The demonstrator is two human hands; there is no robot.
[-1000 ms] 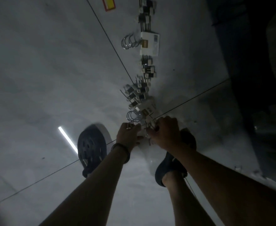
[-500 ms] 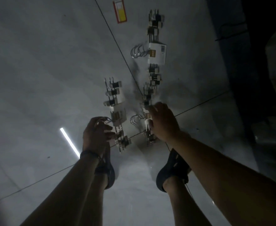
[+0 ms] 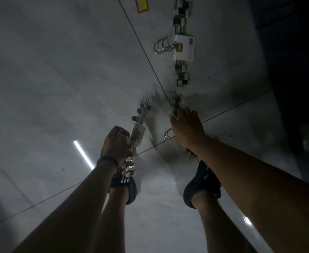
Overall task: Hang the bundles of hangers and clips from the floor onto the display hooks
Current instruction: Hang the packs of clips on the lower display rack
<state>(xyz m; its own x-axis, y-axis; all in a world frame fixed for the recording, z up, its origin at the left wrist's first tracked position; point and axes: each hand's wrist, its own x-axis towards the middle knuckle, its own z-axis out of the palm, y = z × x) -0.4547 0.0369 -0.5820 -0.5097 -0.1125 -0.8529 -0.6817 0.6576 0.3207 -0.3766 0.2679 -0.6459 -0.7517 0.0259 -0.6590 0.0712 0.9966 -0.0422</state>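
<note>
Near floor, left hand grips bundle (fingers curled).

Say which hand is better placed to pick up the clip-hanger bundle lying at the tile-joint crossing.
Right. The right hand touches the floor bundle beside its wire hooks; the left hand grips a lifted bundle.

Left wrist: there's a dark band, thin and cord-like, wrapped snug right behind the left hand.
Right hand: the right hand is bare, and the light is too dim to pick out any detail on the fingers.
Forearms: both bare, all the way down to the frame's edge.
Left foot: the left shoe is dark and low-cut, with a rounded collar round a bare ankle.
Right foot: the right shoe is the same dark low-cut kind, and laces show along its top.
Lower legs: bare above both shoes.
</note>
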